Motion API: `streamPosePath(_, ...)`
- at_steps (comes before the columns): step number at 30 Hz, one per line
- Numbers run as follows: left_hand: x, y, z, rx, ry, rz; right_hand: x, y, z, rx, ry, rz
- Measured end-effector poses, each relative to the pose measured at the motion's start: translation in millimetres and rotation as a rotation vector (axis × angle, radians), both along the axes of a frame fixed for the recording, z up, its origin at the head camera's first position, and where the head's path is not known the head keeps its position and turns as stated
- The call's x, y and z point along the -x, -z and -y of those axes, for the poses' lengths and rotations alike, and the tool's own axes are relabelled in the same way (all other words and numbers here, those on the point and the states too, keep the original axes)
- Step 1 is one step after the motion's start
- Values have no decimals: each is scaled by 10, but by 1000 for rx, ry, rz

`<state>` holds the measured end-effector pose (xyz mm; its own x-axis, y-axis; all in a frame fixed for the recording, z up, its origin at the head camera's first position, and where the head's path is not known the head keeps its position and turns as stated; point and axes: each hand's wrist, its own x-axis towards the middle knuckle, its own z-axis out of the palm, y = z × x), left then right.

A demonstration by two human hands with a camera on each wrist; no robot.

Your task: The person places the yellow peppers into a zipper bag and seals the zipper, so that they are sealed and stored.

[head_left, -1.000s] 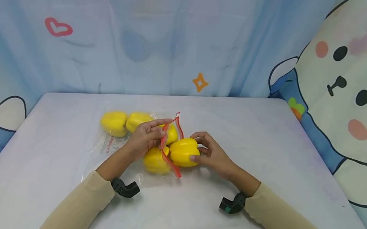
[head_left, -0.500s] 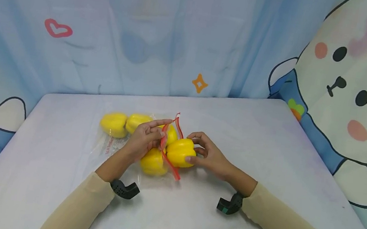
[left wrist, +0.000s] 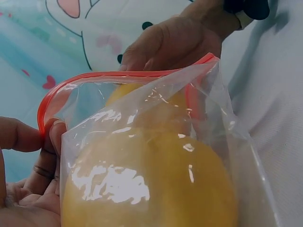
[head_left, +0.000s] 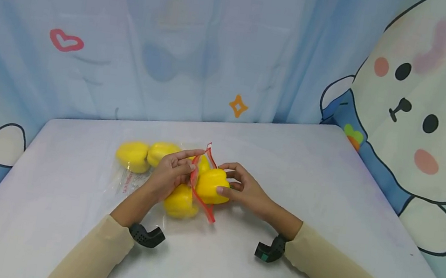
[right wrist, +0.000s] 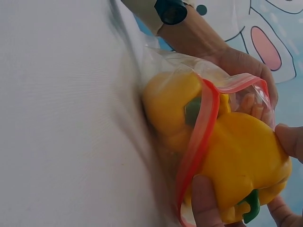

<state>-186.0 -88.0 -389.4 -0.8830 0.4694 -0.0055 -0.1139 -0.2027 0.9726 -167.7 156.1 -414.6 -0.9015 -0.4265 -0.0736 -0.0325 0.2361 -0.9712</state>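
one yellow pepper (head_left: 211,187) sits at the mouth of our clear bag (right wrist: 201,127), gripped in our right hand (head_left: 246,189). our left hand (head_left: 165,176) pinches the bag's rim (more peppers (head_left: 180,201) show through its plastic).

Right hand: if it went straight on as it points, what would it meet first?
Beyond the held pepper, the right hand would likely meet a bagged pepper first, though depth is unclear.

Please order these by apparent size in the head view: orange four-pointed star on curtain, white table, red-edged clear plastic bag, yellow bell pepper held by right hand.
1. White table
2. Clear plastic bag, partly hidden by left hand
3. Yellow bell pepper
4. Orange star
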Motion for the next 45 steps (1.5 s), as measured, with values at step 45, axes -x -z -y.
streamPosePath(45,22,-8,76,-62,-15,55,63,205,25,248,-150,-49)
